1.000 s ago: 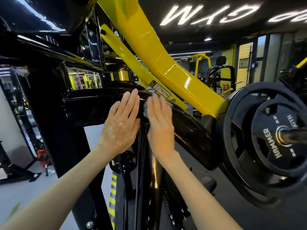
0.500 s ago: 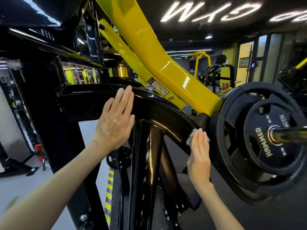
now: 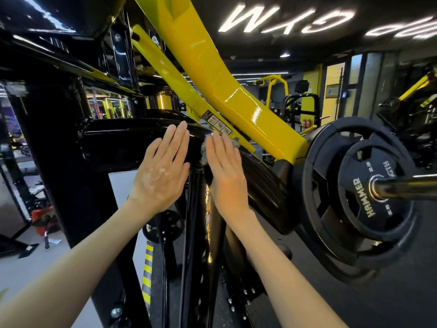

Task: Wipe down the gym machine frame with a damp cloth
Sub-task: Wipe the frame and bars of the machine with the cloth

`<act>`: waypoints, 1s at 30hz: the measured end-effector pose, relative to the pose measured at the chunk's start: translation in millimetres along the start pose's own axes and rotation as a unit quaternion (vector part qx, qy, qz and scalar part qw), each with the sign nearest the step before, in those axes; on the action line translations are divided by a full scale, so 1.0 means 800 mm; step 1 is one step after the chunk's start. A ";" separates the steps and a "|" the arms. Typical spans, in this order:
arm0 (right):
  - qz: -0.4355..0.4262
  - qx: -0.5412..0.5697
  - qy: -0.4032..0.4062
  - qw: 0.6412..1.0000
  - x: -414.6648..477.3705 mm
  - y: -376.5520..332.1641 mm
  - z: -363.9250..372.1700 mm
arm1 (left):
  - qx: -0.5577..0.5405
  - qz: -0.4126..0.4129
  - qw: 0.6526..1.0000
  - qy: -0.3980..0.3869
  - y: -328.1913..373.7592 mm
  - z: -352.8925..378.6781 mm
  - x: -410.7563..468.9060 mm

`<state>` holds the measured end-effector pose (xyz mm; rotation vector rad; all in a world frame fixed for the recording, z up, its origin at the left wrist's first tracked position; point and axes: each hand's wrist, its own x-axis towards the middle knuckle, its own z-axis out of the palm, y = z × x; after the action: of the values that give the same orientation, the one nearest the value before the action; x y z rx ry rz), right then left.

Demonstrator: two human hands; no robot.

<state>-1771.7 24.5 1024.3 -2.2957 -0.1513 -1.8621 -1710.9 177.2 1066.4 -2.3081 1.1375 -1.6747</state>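
Here the pale cloth [image 3: 203, 151] lies against the curved black frame [image 3: 118, 143], and only its edges show around the right hand [image 3: 224, 171]. This hand presses it with straight fingers, so its grip is flat, not curled. The left hand [image 3: 163, 171] rests just beside on the same frame, fingers straight too, holding nothing. A yellow arm [image 3: 236, 102] runs above; a weight plate [image 3: 354, 190] sits at the right.
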 end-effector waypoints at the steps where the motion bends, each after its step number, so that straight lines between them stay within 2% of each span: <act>1: 0.013 -0.002 0.005 1.000 -0.016 0.014 -0.001 | 0.001 0.001 1.000 0.001 0.000 0.000 0.000; 4: 0.082 -0.019 0.015 0.996 -0.089 0.067 -0.011 | 0.002 -0.001 1.000 -0.002 0.000 0.000 0.001; 7: 0.195 -0.054 0.016 0.979 -0.158 0.103 -0.031 | 0.000 -0.003 1.000 -0.002 0.000 0.001 0.001; 12: 0.255 -0.053 -0.005 0.965 -0.168 0.090 -0.032 | -0.004 -0.014 1.000 0.000 0.006 0.000 0.001; 14: 0.245 -0.048 0.006 0.968 -0.145 0.072 -0.026 | -0.008 -0.016 1.000 -0.003 0.006 -0.001 0.000; 18: 0.137 0.002 0.023 0.990 -0.071 0.040 -0.014 | -0.008 -0.013 1.000 -0.001 0.005 -0.001 0.001; 23: 0.016 0.005 -0.005 1.000 0.012 0.013 -0.011 | -0.011 -0.014 1.000 -0.002 0.005 0.001 0.000; 26: 0.035 0.006 0.005 0.999 0.009 0.027 -0.015 | -0.012 -0.014 1.000 0.003 0.005 0.000 0.000; 30: 0.117 -0.030 0.016 0.993 -0.067 0.084 -0.030 | -0.010 -0.014 1.000 0.004 0.006 0.000 0.001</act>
<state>-1793.2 -44.0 971.9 -2.2107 0.1739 -1.8039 -1713.3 173.1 1064.8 -2.3418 1.1340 -1.6924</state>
